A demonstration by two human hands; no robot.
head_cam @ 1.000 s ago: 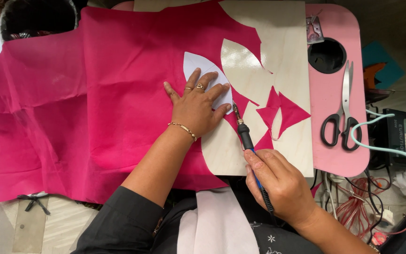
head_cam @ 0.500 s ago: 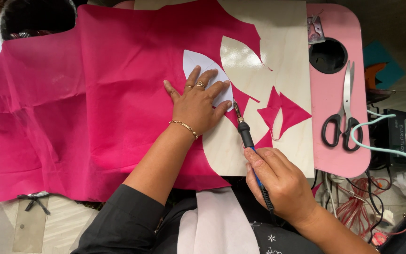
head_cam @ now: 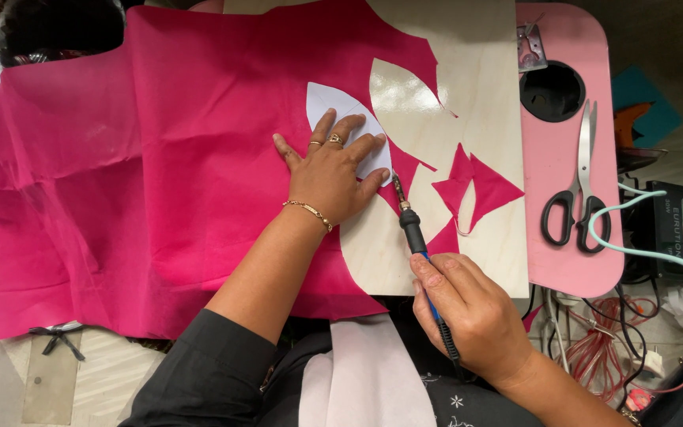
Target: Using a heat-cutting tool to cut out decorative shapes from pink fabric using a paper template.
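A person's left hand (head_cam: 332, 175) lies flat, fingers spread wide, at the centre of the frame, pinning a white leaf-shaped paper template (head_cam: 340, 119) onto a large sheet of bright pink fabric (head_cam: 160, 174). The right hand (head_cam: 472, 312), at lower centre right, is closed in a pen grip around a slim black heat-cutting tool with a blue-trimmed handle (head_cam: 414, 236); its metal tip meets the cloth just beside the left thumb, at the template's lower edge.

Against the frames of a second and half a second ago, little has shifted: the pressing hand has kept its place and the tool tip has stayed close by the thumb, which suggests slow, careful tracing along the template's outline rather than a fresh start.

The fabric covers a pale plywood board (head_cam: 468, 71), bare at upper centre where leaf shapes have already been cut away; two pink triangular scraps (head_cam: 480, 183) lie on the wood to the right of the tip. At the right edge, steel scissors with black handles (head_cam: 579, 194) rest on a pink plastic tray with a round cup hole (head_cam: 586, 269), near a pale green cord (head_cam: 642, 249).
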